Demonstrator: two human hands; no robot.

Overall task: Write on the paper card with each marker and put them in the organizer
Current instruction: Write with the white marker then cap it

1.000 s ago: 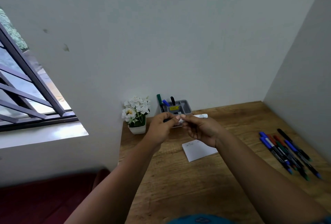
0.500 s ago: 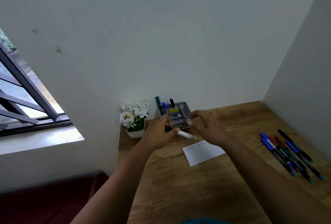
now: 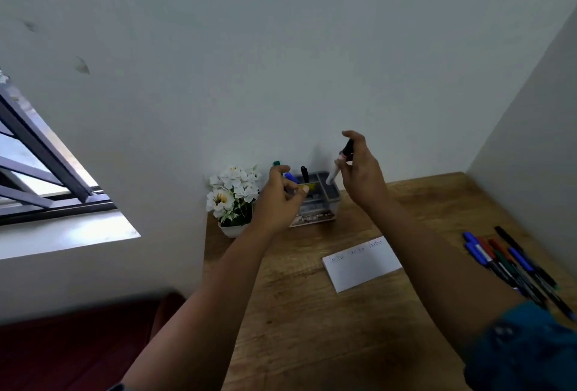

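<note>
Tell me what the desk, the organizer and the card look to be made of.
Desk: wood or wood-look laminate, matte, with brown grain lines running across it.
Organizer: likely plastic, grey with smooth moulded compartment walls, and a printed label on its front.
Card: paper, flat, white and matte, with faint handwriting along its far edge.

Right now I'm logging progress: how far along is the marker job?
Done: three markers stand in the organizer, and the paper card bears writing. In hand: the right hand lowers a marker over it. Left: the markers on the table.
</note>
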